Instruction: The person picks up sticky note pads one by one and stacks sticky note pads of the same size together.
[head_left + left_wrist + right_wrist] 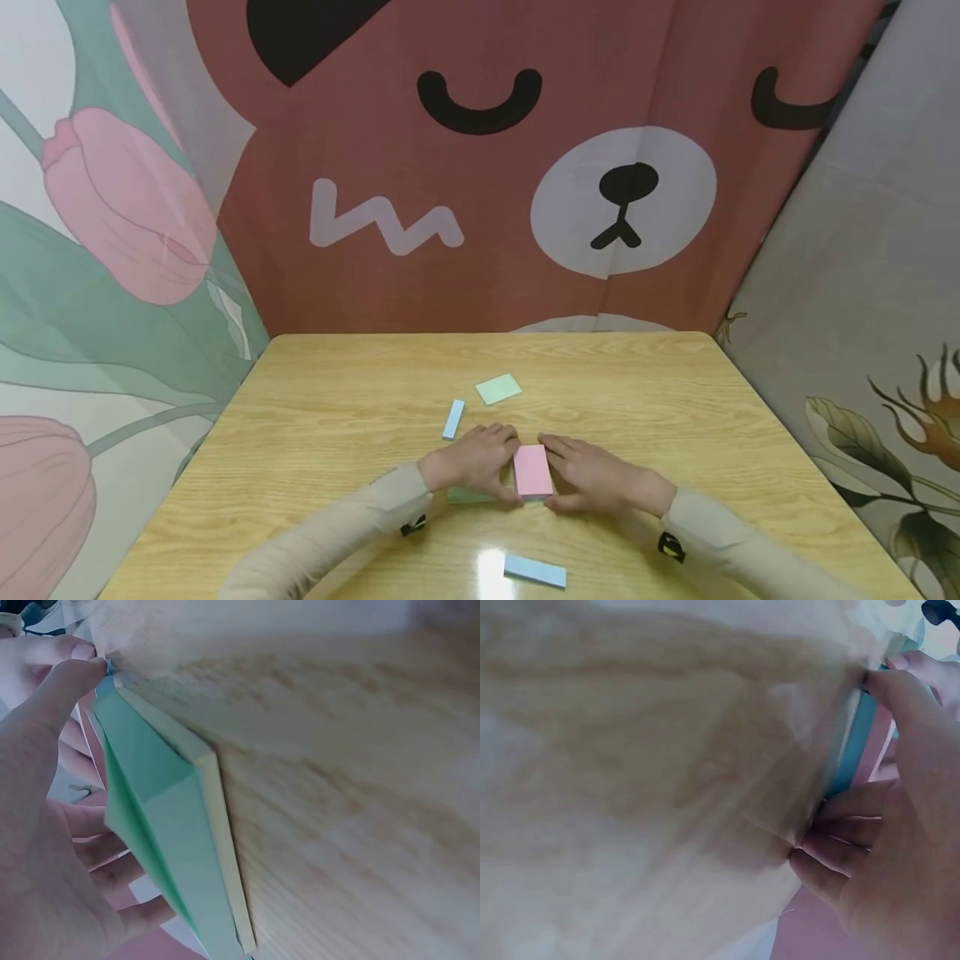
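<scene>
A small stack of sticky notes, pink on top with a blue layer beneath, lies on the table between the two hands. My left hand holds the stack's left side, thumb at the near corner and fingers towards the far end. Along the opposite side, my right hand grips it, with curled fingertips low against the edge. Under the left hand lies a green sticky-note pad with a pale yellow layer below it; its top sheets lift at one edge. The hand partly hides this pad in the head view.
Farther back on the wooden table lie a light green pad and a narrow blue strip pad. Another blue strip pad lies near the front. A bear-print cloth hangs behind the table, with patterned cloths at both sides.
</scene>
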The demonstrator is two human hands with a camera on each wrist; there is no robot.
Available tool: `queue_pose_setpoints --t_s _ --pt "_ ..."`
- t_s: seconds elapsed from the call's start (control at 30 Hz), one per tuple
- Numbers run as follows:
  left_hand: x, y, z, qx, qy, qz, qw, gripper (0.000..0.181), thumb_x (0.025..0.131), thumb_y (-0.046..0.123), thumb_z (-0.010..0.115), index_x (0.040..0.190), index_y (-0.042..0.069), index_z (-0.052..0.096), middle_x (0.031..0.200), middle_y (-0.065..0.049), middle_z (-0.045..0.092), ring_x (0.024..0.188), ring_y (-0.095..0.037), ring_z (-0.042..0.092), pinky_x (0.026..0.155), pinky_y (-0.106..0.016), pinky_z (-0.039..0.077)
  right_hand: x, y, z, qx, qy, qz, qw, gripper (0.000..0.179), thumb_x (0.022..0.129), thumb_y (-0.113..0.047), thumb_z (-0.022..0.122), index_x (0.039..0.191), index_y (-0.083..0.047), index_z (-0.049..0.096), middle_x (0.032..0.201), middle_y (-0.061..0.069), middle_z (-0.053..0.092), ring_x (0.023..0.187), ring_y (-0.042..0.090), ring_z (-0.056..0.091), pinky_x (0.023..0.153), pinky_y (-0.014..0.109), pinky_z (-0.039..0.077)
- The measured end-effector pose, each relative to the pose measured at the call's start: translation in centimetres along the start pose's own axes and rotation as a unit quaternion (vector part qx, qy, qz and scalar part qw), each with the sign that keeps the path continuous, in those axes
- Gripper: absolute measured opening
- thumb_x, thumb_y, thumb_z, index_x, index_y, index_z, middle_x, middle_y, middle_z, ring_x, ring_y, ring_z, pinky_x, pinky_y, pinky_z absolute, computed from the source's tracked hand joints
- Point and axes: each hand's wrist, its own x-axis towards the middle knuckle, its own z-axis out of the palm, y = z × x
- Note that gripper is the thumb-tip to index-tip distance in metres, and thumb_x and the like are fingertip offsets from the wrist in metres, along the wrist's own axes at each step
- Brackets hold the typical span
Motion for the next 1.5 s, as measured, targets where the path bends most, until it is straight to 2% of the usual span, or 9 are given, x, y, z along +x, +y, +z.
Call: queue_pose_setpoints --t_s 0.2,0.33,0.43,0.6,0.73,0.9,1.07,1.2,1.5 --pt "0.0 -0.2 0.0 -0.009 -0.001 -0.002 1.0000 0.082 0.079 0.074 0.063 0.129 0.008 0.061 0.121 0.002 0.054 0.105 -0.011 0.051 0.093 -0.033 0.048 0.1 0.4 -1.8 0.041 -0.043 0.000 0.9983 0.077 0.096 -0.048 0.060 0.145 0.008 0.041 0.153 0.026 0.032 0.138 0.037 0.038 0.110 0.048 0.036" --pt "-0.1 -0.3 0.2 -0.007 0.007 0.002 1.0000 0.082 0.079 0.075 0.062 0.128 0.009 0.062 0.120 0.003 0.053 0.102 -0.010 0.051 0.091 -0.032 0.048 0.6 0.7 -3.4 0.039 -0.086 0.003 0.9955 0.066 0.093 -0.027 0.070 0.144 0.006 0.044 0.153 0.022 0.035 0.135 0.036 0.042 0.108 0.045 0.039" --pt "-0.2 -0.2 0.2 -0.003 0.009 0.003 1.0000 0.081 0.079 0.075 0.062 0.126 0.009 0.062 0.119 0.003 0.054 0.101 -0.010 0.051 0.089 -0.031 0.049 1.2 0.9 -4.1 0.020 -0.094 -0.005 0.9953 0.054 0.090 -0.014 0.072 0.139 0.003 0.053 0.148 0.019 0.044 0.130 0.033 0.048 0.104 0.043 0.044" --pt "-0.1 -0.1 0.1 -0.007 0.005 0.004 1.0000 0.079 0.080 0.073 0.063 0.127 0.010 0.061 0.121 0.003 0.053 0.103 -0.010 0.051 0.090 -0.032 0.048 2.0 1.5 -4.3 -0.002 -0.076 -0.014 0.9970 0.031 0.094 -0.002 0.065 0.124 -0.005 0.066 0.136 0.013 0.057 0.118 0.029 0.058 0.093 0.039 0.052" --pt "0.0 0.0 0.0 -0.001 0.003 0.008 1.0000 0.078 0.080 0.073 0.063 0.126 0.010 0.061 0.121 0.003 0.053 0.103 -0.010 0.050 0.089 -0.030 0.048 2.5 1.9 -4.3 0.011 -0.053 -0.028 0.9981 0.028 0.092 0.007 0.060 0.114 -0.005 0.071 0.127 0.013 0.062 0.111 0.027 0.063 0.088 0.036 0.055" --pt "0.0 0.0 0.1 -0.004 0.003 0.006 1.0000 0.077 0.080 0.072 0.064 0.125 0.011 0.061 0.121 0.004 0.053 0.102 -0.009 0.050 0.087 -0.029 0.048 3.1 2.3 -4.4 0.024 -0.019 -0.068 0.9972 0.024 0.089 0.012 0.060 0.103 -0.002 0.074 0.115 0.015 0.066 0.103 0.028 0.066 0.085 0.033 0.056" --pt "-0.2 -0.2 0.1 -0.014 0.000 0.001 0.9999 0.080 0.080 0.073 0.063 0.129 0.009 0.059 0.127 0.002 0.052 0.106 -0.010 0.050 0.091 -0.031 0.048 3.8 2.9 -4.5 0.043 0.001 -0.064 0.9971 0.021 0.091 0.008 0.060 0.100 -0.002 0.076 0.103 0.010 0.069 0.094 0.021 0.067 0.078 0.029 0.056" --pt "-0.2 -0.2 0.2 -0.011 -0.004 -0.001 0.9999 0.082 0.080 0.074 0.062 0.131 0.009 0.058 0.128 0.001 0.051 0.108 -0.011 0.050 0.092 -0.032 0.048 4.1 3.5 -4.6 0.041 0.034 -0.062 0.9966 0.017 0.089 0.006 0.062 0.097 -0.002 0.075 0.095 0.009 0.069 0.084 0.017 0.066 0.069 0.026 0.055" --pt "-0.1 -0.2 0.5 -0.007 -0.006 0.002 1.0000 0.080 0.081 0.074 0.061 0.128 0.010 0.059 0.125 0.002 0.051 0.106 -0.010 0.049 0.090 -0.032 0.048 5.2 5.5 -4.5 0.011 0.092 -0.055 0.9942 0.021 0.086 0.006 0.065 0.105 0.001 0.073 0.097 0.010 0.069 0.086 0.023 0.068 0.071 0.032 0.057"
